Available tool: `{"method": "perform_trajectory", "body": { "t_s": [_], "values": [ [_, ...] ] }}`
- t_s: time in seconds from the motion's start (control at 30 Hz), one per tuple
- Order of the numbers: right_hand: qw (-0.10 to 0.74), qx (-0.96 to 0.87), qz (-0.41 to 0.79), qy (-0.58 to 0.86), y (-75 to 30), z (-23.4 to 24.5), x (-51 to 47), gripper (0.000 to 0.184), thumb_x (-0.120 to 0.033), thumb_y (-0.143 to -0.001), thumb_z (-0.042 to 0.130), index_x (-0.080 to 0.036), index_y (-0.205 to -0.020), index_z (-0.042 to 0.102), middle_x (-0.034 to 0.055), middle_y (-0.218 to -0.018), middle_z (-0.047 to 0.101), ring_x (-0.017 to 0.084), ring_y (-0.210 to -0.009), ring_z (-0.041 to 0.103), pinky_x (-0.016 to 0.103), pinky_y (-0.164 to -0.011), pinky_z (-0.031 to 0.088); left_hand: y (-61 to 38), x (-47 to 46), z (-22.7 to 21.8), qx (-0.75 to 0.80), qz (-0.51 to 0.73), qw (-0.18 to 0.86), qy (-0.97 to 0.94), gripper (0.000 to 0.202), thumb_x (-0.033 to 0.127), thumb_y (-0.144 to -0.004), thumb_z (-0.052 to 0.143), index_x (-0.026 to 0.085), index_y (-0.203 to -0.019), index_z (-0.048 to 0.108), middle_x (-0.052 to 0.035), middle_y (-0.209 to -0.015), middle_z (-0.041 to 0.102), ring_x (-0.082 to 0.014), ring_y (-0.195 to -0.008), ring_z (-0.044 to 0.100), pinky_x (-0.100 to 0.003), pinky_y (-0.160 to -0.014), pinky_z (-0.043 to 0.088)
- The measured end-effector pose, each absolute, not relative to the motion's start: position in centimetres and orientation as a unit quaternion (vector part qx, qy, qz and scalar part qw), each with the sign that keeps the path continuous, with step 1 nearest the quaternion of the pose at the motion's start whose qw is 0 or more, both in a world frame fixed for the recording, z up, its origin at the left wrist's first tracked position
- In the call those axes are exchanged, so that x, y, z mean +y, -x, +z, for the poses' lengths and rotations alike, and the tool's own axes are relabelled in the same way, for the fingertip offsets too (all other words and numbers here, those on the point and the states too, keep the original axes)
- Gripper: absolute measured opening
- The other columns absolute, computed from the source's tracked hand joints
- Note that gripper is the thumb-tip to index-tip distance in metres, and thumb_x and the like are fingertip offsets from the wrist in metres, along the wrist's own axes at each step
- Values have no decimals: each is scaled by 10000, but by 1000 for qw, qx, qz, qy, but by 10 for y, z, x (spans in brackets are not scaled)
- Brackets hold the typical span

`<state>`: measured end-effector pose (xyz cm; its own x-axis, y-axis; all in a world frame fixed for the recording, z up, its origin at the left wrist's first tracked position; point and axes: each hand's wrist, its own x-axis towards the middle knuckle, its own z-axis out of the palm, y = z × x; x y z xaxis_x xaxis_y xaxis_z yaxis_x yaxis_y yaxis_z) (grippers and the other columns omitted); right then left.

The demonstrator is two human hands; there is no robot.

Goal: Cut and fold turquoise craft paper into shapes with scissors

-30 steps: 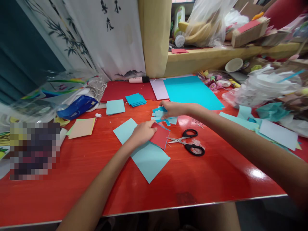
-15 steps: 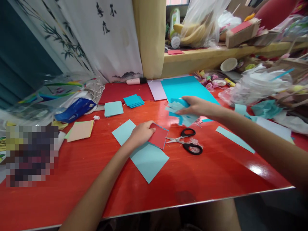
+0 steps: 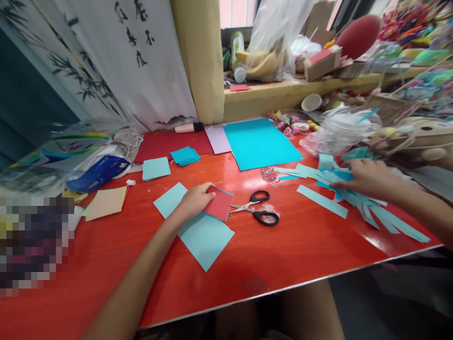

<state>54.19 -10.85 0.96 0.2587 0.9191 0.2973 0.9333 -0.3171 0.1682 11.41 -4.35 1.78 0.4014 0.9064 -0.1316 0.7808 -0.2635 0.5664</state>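
My left hand [image 3: 194, 203] is closed on the edge of a red paper square [image 3: 220, 204] with a blue rim, thumb on top. Beneath lies a light blue paper sheet [image 3: 207, 243], set diagonally on the table. Black-handled scissors [image 3: 252, 207] rest with parted blades just right of the red square. At the right, my right hand [image 3: 370, 182] is over a loose heap of blue paper strips [image 3: 361, 200], thumb and fingers apart and touching them. The undersides of its fingers are hidden. One separate light blue strip [image 3: 322, 201] lies left of the heap.
Behind lie a bright blue sheet [image 3: 264, 144], a lilac sheet [image 3: 217, 139] and a dark red sheet [image 3: 155, 146]. Small stacks of blue squares [image 3: 186, 156] and beige squares [image 3: 106, 203] sit leftward. A plastic tub [image 3: 348, 125] and clutter crowd the right back.
My right hand has moved right with the bunch of strips, which now lies spread on the table. My left hand stays on the red square. The view has turned slightly right.
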Motion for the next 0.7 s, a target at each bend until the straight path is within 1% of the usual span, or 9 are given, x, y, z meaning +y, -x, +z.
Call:
{"method": "perform_trajectory", "body": {
  "t_s": [0.03,0.07,0.13,0.17,0.23,0.27,0.47,0.57,0.7],
  "values": [
    [0,-575,-223,787,-529,13,-112,602,-484,-554,746,-112,-1004,599,309,-1021,565,405,-930,540,444,-652,391,-114,-44,18,535,109,286,-787,178,315,-779,415,189,-819,534,-57,-879,629,-196,-807,564,-289,-680,393],
    [-2,-579,-263,772,-515,18,-114,636,-455,-621,709,-79,-1106,541,322,-1134,501,432,-1014,485,461,-698,386,-114,-44,18,535,107,287,-787,178,318,-780,413,189,-819,529,-55,-870,626,-193,-795,563,-286,-672,392],
    [21,-652,-275,706,-485,30,-112,619,-375,-756,601,-54,-1251,415,295,-1266,407,392,-1105,430,426,-799,388,-114,-44,18,530,105,291,-789,178,321,-785,408,188,-820,521,-50,-861,622,-187,-775,560,-279,-656,391],
    [24,-696,-247,674,-471,35,-108,589,-344,-794,555,-67,-1283,379,272,-1288,397,356,-1086,456,400,-799,401,-113,-44,18,526,106,293,-791,178,322,-787,406,187,-821,519,-49,-866,621,-185,-774,559,-276,-653,391],
    [8,-745,-197,637,-450,40,-92,425,-305,-870,435,-141,-1262,420,197,-1284,437,303,-1011,517,386,-741,427,-113,-43,17,519,111,293,-795,183,326,-790,405,188,-827,519,-47,-881,620,-187,-790,558,-276,-660,391],
    [0,-755,-191,628,-442,40,-82,394,-300,-878,418,-159,-1245,440,177,-1273,454,302,-1008,520,386,-717,433,-113,-43,16,517,113,294,-796,183,326,-790,407,188,-828,521,-46,-889,620,-189,-800,558,-277,-668,391],
    [-99,-797,-207,558,-427,32,-25,404,-290,-853,468,-154,-1234,464,152,-1285,460,290,-1034,511,320,-661,423,-112,-43,15,518,116,301,-792,181,306,-795,403,192,-856,529,-46,-910,628,-197,-825,565,-290,-702,387],
    [-131,-808,-210,534,-425,36,-13,368,-312,-867,444,-153,-1195,502,145,-1181,544,277,-986,539,295,-629,395,-112,-43,15,521,116,297,-792,184,309,-795,403,197,-865,531,-50,-915,627,-201,-830,562,-296,-704,381],
    [-162,-809,-201,528,-426,38,-6,319,-309,-893,395,-136,-1101,563,135,-999,621,272,-927,572,283,-601,358,-112,-43,14,522,113,287,-795,159,311,-789,402,196,-803,512,-48,-864,623,-195,-780,557,-289,-662,374]
  ]
}}
